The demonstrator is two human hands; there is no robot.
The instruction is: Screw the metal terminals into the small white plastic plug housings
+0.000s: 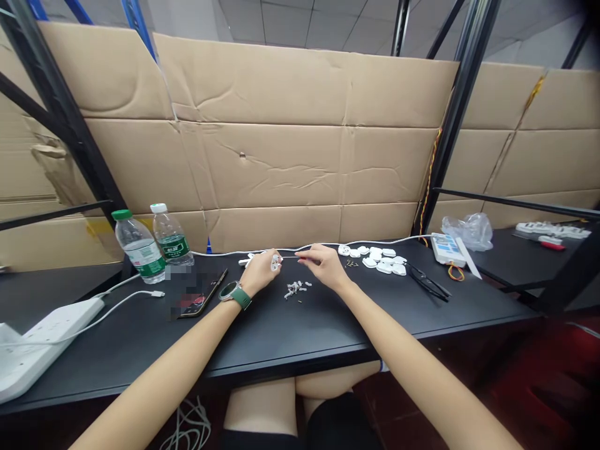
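Observation:
My left hand (260, 272), with a green-strapped watch on its wrist, is closed around a small white plastic piece (275, 262). From the right, my right hand (323, 265) pinches a thin rod (289, 257), like a screwdriver shaft, whose tip points at that piece. Any handle is hidden by the fingers. Whether the tip touches the piece I cannot tell. Below and between both hands lies a loose pile of small white-grey parts (295, 289). Several rounded white plastic covers (384, 267) sit right of my right hand, with small brass-coloured screws (351, 264) beside them.
Two water bottles (173, 240), a phone (204, 295) and a white power strip (51, 340) are on the left. Black-framed glasses (427, 282), a white box-shaped device (447, 251) and a clear plastic bag (469, 230) stand right. Cardboard (281, 162) walls the back of the black table (281, 347).

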